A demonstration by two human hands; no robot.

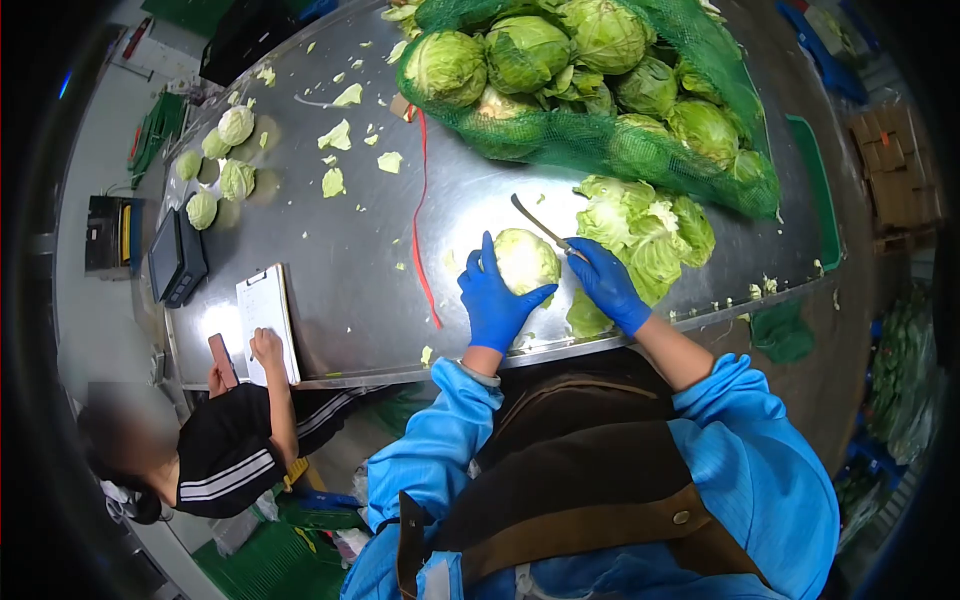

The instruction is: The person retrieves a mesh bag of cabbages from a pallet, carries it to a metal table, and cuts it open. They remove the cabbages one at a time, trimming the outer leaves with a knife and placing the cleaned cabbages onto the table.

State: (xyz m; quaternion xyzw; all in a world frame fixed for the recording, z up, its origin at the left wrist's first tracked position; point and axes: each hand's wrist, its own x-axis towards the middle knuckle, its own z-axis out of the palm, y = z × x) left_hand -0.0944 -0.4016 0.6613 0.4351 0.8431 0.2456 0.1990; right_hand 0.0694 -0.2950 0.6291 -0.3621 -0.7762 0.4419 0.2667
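My left hand [496, 306], in a blue glove, rests against a pale green cabbage [527, 262] on the metal table, thumb and fingers spread around its near left side. My gloved right hand [606, 284] is closed around the handle of a knife [537, 220]. Its narrow, curved blade points up and left, just beyond the cabbage. Beside my right hand lies a heap of loose outer cabbage leaves [640, 228]. Behind it, a green mesh bag [600, 140] lies open, with several whole cabbages [527, 53] in it.
A red ribbon [420, 220] runs along the steel table [370, 270], among leaf scraps [338, 135]. Several trimmed cabbages [237, 180] sit at the far left near a black device [178, 258]. At left, a person [225, 440] holds a phone [223, 360], one hand on a clipboard [262, 310].
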